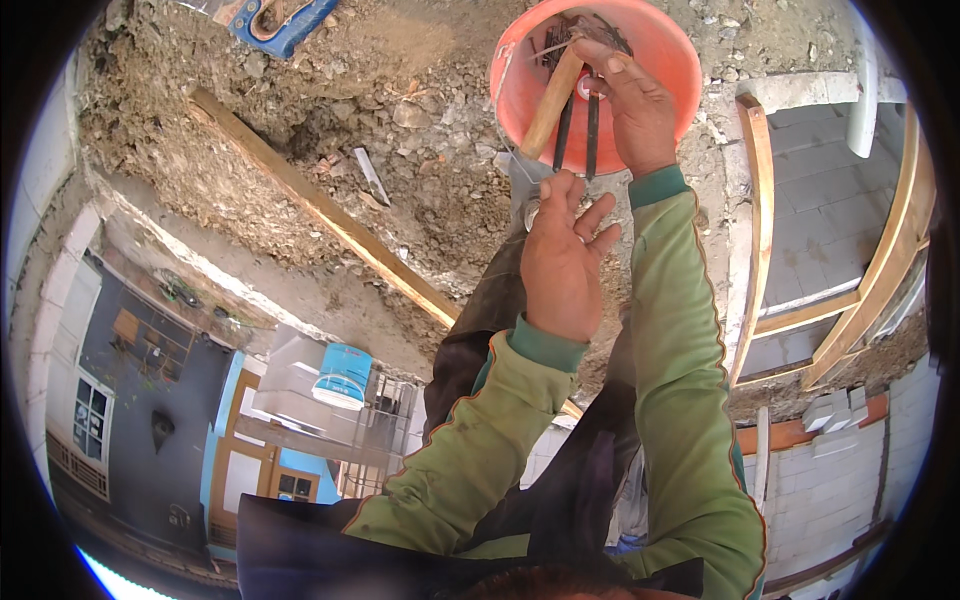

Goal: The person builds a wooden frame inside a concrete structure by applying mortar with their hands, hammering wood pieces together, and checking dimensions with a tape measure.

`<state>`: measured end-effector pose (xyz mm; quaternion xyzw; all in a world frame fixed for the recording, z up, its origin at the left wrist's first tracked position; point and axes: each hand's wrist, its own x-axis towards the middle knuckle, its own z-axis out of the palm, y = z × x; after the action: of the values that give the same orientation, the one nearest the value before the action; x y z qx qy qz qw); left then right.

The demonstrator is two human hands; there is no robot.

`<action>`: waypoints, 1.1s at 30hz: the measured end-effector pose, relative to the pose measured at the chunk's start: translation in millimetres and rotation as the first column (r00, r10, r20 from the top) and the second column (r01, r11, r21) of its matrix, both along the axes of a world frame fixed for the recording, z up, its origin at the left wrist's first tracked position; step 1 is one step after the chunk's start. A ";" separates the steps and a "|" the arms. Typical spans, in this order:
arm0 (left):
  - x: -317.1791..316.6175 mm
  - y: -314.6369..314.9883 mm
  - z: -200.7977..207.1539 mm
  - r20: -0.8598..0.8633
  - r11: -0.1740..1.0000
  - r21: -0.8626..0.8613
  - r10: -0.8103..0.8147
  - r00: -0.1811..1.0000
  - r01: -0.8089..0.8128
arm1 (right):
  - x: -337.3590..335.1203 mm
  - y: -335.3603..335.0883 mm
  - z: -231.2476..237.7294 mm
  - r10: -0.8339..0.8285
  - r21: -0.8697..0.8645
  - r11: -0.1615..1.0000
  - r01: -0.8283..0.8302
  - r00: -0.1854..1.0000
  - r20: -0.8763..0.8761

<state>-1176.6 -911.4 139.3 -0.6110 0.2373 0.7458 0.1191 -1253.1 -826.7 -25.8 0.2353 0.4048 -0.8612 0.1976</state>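
Observation:
My right hand [640, 105] reaches into an orange bucket [680, 75], its fingers bent close together by a thin pale strip [553, 48]; whether they grip that strip I cannot make out. A wooden tool handle [552, 108] leans in the bucket, its upper end beside my fingertips. Two dark bars [592, 135], like the handles of pincers, stand next to it, and dark thin pieces [610, 35] lie deeper inside. Just below the bucket's near rim is my left hand [565, 275], fingers curled in and thumb pressed to the forefinger. Anything it holds is hidden.
A blue-handled saw [285, 30] lies at the far left on rough soil. One long timber [320, 205] slants across the ground toward my leg. Right of the bucket, a wooden frame [757, 220] borders grey block paving. A blue bag [343, 373] rests at lower left.

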 end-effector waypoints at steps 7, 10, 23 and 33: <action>1.1 0.1 1.6 -0.005 0.999 0.005 -0.039 0.999 0.039 | -28.6 -37.6 -25.7 0.821 0.958 -0.287 -0.010 0.513 0.252; -1.0 -0.3 5.0 -0.031 0.998 0.043 -0.052 0.998 0.053 | -37.5 -43.7 -30.9 0.812 0.943 -0.325 -0.077 0.489 0.320; -0.9 -6.6 5.6 -0.016 0.998 -0.033 -0.057 0.998 0.056 | 2.9 5.7 11.6 -0.075 0.090 0.993 0.078 0.996 -0.045; 5.0 -4.0 -4.4 -0.138 0.855 -0.422 -0.391 0.910 0.303 | 53.0 26.2 111.3 0.162 -0.220 0.962 -0.161 0.987 -0.016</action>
<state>-1171.6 -915.4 134.9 -0.4834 0.4998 0.7116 0.1010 -1200.1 -800.6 85.4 0.1792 0.3243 -0.8816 0.2925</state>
